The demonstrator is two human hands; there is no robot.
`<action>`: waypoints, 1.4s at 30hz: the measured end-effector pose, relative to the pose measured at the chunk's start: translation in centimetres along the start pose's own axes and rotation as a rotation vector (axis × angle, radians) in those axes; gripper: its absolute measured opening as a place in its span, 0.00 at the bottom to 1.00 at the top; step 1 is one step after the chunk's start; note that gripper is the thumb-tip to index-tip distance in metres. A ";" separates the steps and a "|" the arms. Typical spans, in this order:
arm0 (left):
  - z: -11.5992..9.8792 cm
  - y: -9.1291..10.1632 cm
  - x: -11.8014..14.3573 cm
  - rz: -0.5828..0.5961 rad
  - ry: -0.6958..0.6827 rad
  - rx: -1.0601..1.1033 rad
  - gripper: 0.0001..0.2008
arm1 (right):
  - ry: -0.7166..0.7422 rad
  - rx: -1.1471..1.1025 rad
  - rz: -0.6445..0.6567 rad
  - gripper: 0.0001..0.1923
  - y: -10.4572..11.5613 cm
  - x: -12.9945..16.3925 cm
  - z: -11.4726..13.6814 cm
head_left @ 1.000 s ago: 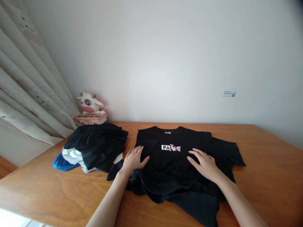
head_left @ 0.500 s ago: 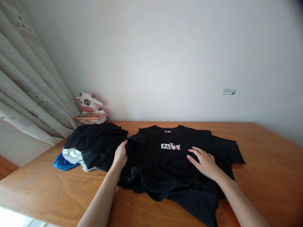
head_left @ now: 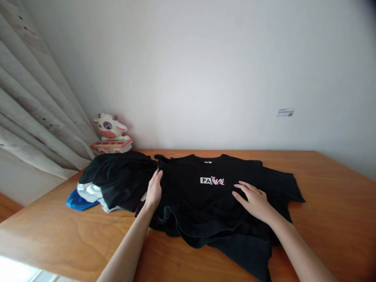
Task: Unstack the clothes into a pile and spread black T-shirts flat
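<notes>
At the left of the frame a pale pleated fabric curtain [head_left: 32, 102] hung down, and just right of it a white-and-pink plastic cow toy with a small keyboard [head_left: 111, 134] stood against the plain white wall [head_left: 205, 70]. Below the toy, a heap of black, white and blue clothes [head_left: 113, 184] lay on the orange-brown wooden table [head_left: 337, 211].

The left hand [head_left: 154, 190] lay at the left edge of the black short-sleeved cotton T-shirt with a white-and-pink chest print [head_left: 214, 203], fingers stretched out flat along the folded-in sleeve, gripping nothing that could be seen. The shirt was spread face up at the centre of the frame, collar toward the wall, its hem rumpled in loose folds at the near side.

The right hand [head_left: 254, 199] rested open and flat on the shirt just below and right of the print, pressing rather than pinching.

The cloth looked light, soft and limp (it would sag and crease wherever unsupported), so it would best be taken by the shoulder seams or hem corners.
</notes>
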State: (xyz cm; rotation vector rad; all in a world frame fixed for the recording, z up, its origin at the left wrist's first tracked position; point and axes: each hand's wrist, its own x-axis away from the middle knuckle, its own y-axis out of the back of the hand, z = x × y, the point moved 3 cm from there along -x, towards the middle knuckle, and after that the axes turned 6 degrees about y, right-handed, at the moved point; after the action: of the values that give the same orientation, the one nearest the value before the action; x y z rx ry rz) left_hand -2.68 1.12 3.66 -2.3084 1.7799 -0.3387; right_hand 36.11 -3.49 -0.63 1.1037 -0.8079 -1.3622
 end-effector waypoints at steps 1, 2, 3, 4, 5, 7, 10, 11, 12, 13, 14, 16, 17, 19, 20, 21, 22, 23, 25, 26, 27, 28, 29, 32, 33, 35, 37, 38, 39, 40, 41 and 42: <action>0.2 -0.7 0.5 0.146 -0.057 -0.190 0.15 | 0.002 -0.001 0.002 0.25 0.0 0.0 0.0; 0.6 -1.5 1.2 0.305 -0.129 -0.405 0.16 | 0.005 -0.002 0.002 0.25 0.0 0.0 0.0; 1.0 -2.3 1.9 0.457 -0.222 -0.634 0.17 | 0.007 -0.002 0.000 0.25 -0.1 0.0 0.0; 1.4 -2.9 2.6 0.577 -0.320 -0.837 0.19 | 0.007 0.000 -0.005 0.25 -0.1 0.0 0.0; 1.8 -3.3 3.1 0.643 -0.411 -0.989 0.20 | 0.007 0.002 -0.011 0.25 -0.1 0.0 0.0; 2.4 -3.8 3.6 0.650 -0.553 -1.205 0.21 | 0.006 0.007 -0.019 0.24 -0.1 0.0 -0.1; 3.0 -3.7 3.4 0.590 -0.600 -1.400 0.22 | 0.013 0.005 -0.019 0.24 -0.2 0.0 -0.1; 3.2 -3.5 3.2 0.564 -0.591 -1.445 0.22 | 0.014 0.003 -0.018 0.24 -0.2 0.0 -0.1; 3.4 -3.4 3.1 0.539 -0.576 -1.483 0.23 | 0.014 0.002 -0.018 0.24 -0.2 0.0 -0.1; 3.5 -3.3 3.1 0.515 -0.559 -1.513 0.24 | 0.014 0.002 -0.019 0.24 -0.2 0.0 -0.1; 3.7 -3.2 3.1 0.492 -0.542 -1.535 0.25 | 0.014 0.003 -0.023 0.24 -0.3 0.0 -0.1; 4.0 -3.1 3.1 0.461 -0.516 -1.566 0.26 | 0.013 0.003 -0.029 0.24 -0.3 0.0 -0.1; 4.1 -3.2 3.2 0.449 -0.504 -1.579 0.26 | 0.013 0.002 -0.030 0.24 -0.3 0.0 -0.1; 3.9 -3.7 3.1 0.424 -0.477 -1.607 0.25 | 0.011 0.000 -0.027 0.24 -0.3 0.0 0.0; 3.7 -4.1 2.9 0.411 -0.467 -1.619 0.24 | 0.010 0.000 -0.024 0.24 -0.2 0.0 0.0; 3.2 -4.6 2.7 0.399 -0.466 -1.623 0.23 | 0.008 -0.001 -0.021 0.24 -0.2 0.0 0.1; 2.7 -5.2 2.3 0.393 -0.475 -1.617 0.21 | 0.005 -0.002 -0.019 0.24 -0.1 0.0 0.1; 2.1 -6.1 1.7 0.395 -0.492 -1.603 0.19 | 0.003 -0.004 -0.019 0.24 -0.1 0.0 0.2; 1.0 -8.0 0.2 0.409 -0.534 -1.565 0.16 | 0.000 -0.011 -0.023 0.23 -0.1 0.0 0.3; 0.7 -9.0 -0.8 0.416 -0.548 -1.551 0.16 | -0.002 -0.016 -0.030 0.23 -0.1 0.0 0.4; 0.5 -10.0 -1.9 0.420 -0.554 -1.544 0.18 | -0.004 -0.019 -0.037 0.23 0.0 0.1 0.4; 0.6 -11.0 -2.9 0.421 -0.557 -1.542 0.21 | -0.008 -0.022 -0.047 0.23 0.0 0.1 0.5; 0.7 -11.9 -3.9 0.418 -0.557 -1.542 0.24 | -0.010 -0.024 -0.058 0.22 0.0 0.1 0.5; 2.0 -13.9 -6.3 0.421 -0.548 -1.553 0.30 | -0.007 -0.023 -0.084 0.21 0.1 0.2 0.8; 2.5 -14.3 -6.8 0.424 -0.540 -1.562 0.30 | -0.004 -0.022 -0.090 0.21 0.2 0.2 0.8; 3.4 -14.6 -7.6 0.426 -0.515 -1.592 0.27 | -0.002 -0.020 -0.100 0.20 0.3 0.2 1.0; 4.0 -14.4 -8.1 0.415 -0.489 -1.627 0.23 | 0.001 -0.018 -0.113 0.20 0.4 0.2 1.1; 4.0 -14.2 -8.4 0.403 -0.479 -1.643 0.20 | 0.005 -0.019 -0.118 0.19 0.4 0.3 1.2; 4.0 -13.9 -8.7 0.386 -0.470 -1.656 0.18 | 0.010 -0.023 -0.120 0.19 0.5 0.3 1.2; 3.8 -13.6 -9.1 0.362 -0.462 -1.665 0.18 | 0.014 -0.029 -0.121 0.19 0.5 0.3 1.2; 3.5 -13.3 -9.5 0.326 -0.454 -1.671 0.18 | 0.018 -0.035 -0.121 0.19 0.6 0.3 1.2; 3.2 -12.9 -9.9 0.281 -0.448 -1.672 0.19 | 0.020 -0.040 -0.123 0.19 0.6 0.3 1.2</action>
State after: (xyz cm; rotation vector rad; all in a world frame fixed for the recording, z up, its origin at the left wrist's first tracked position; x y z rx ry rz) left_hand 7.72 14.05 3.98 -2.2117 2.3029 2.2568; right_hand 35.18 -4.06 0.26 1.1492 -0.7043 -1.4614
